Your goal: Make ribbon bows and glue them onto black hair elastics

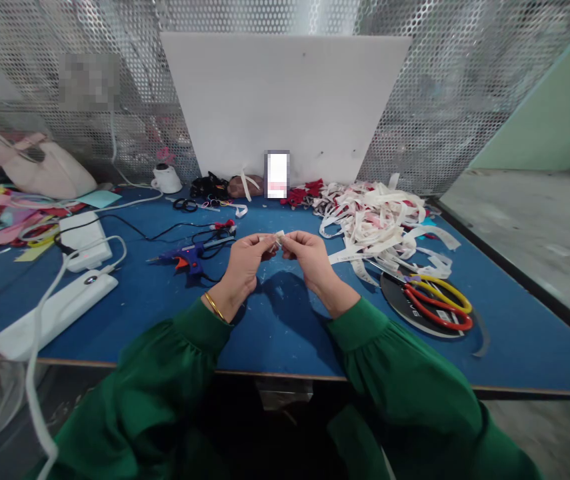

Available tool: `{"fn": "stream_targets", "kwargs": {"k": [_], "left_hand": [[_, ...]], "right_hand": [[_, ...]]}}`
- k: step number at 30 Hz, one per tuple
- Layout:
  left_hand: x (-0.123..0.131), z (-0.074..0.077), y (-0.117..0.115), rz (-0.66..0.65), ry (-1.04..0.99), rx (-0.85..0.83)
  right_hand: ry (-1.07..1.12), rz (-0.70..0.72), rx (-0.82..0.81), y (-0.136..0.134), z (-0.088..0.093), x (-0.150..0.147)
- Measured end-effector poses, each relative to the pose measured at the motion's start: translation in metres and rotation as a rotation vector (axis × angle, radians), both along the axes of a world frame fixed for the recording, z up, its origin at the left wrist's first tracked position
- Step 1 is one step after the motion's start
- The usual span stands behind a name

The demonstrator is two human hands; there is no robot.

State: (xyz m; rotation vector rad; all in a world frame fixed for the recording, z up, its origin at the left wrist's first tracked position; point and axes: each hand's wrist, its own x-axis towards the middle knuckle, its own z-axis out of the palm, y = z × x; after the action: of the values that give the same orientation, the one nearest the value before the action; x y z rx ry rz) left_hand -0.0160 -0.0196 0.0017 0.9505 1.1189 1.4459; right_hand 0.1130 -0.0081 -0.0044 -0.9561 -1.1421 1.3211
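Note:
My left hand (pixel 245 261) and my right hand (pixel 309 259) meet over the middle of the blue table. Between their pinched fingertips is a small piece of cream ribbon (pixel 279 236), which looks folded. The fingers cover much of it. Left of my left hand lies a blue glue gun (pixel 189 259) with an orange trigger. A heap of cream printed ribbons (pixel 375 220) spreads to the right of my right hand. Scissors (pixel 439 303) with red and yellow handles rest on a black round disc (pixel 399 300).
At the left are white power strips (pixel 59 313) with cables, colourful strips (pixel 9 220) and a pink bag (pixel 35 163). A phone (pixel 277 175) leans against a white board (pixel 289 100) at the back, beside red bows (pixel 305 193). The table's edge (pixel 279 375) runs before me.

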Motion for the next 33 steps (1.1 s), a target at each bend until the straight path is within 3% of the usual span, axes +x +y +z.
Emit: {"fn": "stream_targets", "kwargs": {"k": [6,20,27,33], "left_hand": [[0.0003,0.0044,-0.0020,0.045,0.108,0.059],[0.0024,0.0048,-0.0055,-0.161,0.194,0.034],[-0.0008,0.0003,-0.0030,-0.086,0.138,0.004],[-0.0035,0.0011,-0.0022,-0.174,0.136,-0.044]], "right_hand": [[-0.002,-0.070,0.073,0.0005,0.0037,0.0031],[-0.084,-0.111,0.144,0.0032,-0.0011,0.0032],[-0.006,-0.024,0.055,0.0011,0.0026,0.0034],[-0.012,-0.126,0.053,0.0055,0.0036,0.0069]]}}
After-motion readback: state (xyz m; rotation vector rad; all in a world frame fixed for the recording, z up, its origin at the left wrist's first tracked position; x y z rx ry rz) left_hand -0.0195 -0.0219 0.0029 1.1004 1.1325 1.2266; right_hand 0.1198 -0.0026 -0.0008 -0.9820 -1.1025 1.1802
